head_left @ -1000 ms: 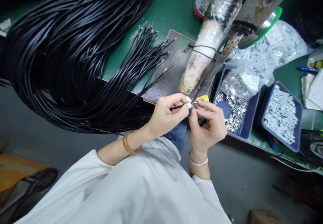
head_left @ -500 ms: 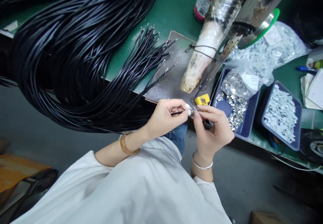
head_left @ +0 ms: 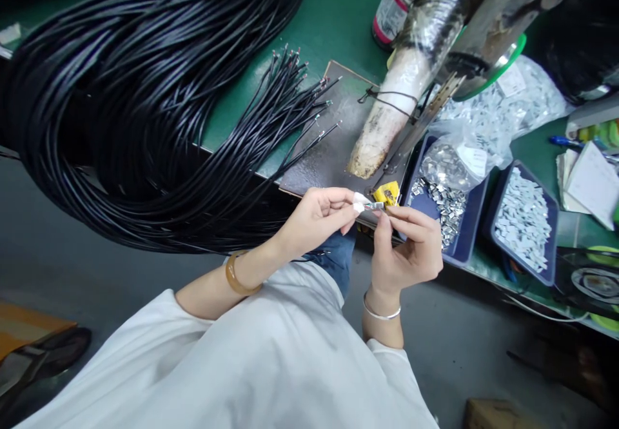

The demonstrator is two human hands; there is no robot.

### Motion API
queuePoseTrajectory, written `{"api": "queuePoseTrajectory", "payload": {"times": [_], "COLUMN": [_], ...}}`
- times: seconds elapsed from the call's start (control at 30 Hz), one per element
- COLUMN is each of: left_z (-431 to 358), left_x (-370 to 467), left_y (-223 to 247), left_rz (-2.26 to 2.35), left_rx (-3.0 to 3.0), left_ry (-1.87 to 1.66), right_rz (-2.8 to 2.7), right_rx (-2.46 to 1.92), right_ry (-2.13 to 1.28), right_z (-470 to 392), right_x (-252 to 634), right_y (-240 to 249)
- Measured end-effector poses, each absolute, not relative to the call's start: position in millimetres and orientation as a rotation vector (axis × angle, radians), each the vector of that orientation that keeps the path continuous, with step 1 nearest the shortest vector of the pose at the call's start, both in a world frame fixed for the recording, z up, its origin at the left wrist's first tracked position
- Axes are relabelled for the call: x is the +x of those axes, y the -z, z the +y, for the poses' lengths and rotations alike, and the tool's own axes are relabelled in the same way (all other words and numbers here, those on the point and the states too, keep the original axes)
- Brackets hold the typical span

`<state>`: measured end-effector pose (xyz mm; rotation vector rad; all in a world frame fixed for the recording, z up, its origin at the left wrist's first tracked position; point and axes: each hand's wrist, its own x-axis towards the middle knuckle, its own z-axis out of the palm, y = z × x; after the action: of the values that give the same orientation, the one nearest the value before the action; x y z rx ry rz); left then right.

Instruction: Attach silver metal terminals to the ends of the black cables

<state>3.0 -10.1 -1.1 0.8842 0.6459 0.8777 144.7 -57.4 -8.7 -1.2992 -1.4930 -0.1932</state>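
Note:
My left hand is closed in a pinch, with white coverings on the thumb and index fingertips. Thin wires of a cable end poke out from that pinch toward the right. They meet a small silvery metal connector, which the fingertips of my right hand pinch from the other side. Whether the wires sit inside the connector or only touch it, I cannot tell. Just beyond the fingertips, a yellow-wrapped piece lies at the edge of the dark plate.
A big bundle of black cables hangs over the green table's left edge. A wrapped tube points down at the plate. To the right are a blue tray of small metal parts, a tray of pale pieces and plastic bags.
Between my fingertips the silvery connector and thin wires now show more clearly, and the black cable seen in my left hand is hidden. The camera view has shifted slightly.

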Motion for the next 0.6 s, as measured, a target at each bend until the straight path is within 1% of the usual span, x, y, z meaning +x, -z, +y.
{"api": "queuePoseTrajectory", "payload": {"times": [0.1,0.2,0.6], "left_z": [-9,-9,-9], "left_x": [5,6,18], "left_y": [3,3,8], "left_rz": [0.679,0.703,0.836], "left_rx": [0.881,0.899,1.051], "left_ry": [-0.917,-0.958,-1.106], "right_rz": [-1.561,-1.597,-1.574], "right_rx": [-1.325,-1.343,-1.386], "right_ry": [0.324,0.354,0.234], "right_z": [-57,-56,-49], "right_x": [145,145,143], "right_y": [10,13,14]}}
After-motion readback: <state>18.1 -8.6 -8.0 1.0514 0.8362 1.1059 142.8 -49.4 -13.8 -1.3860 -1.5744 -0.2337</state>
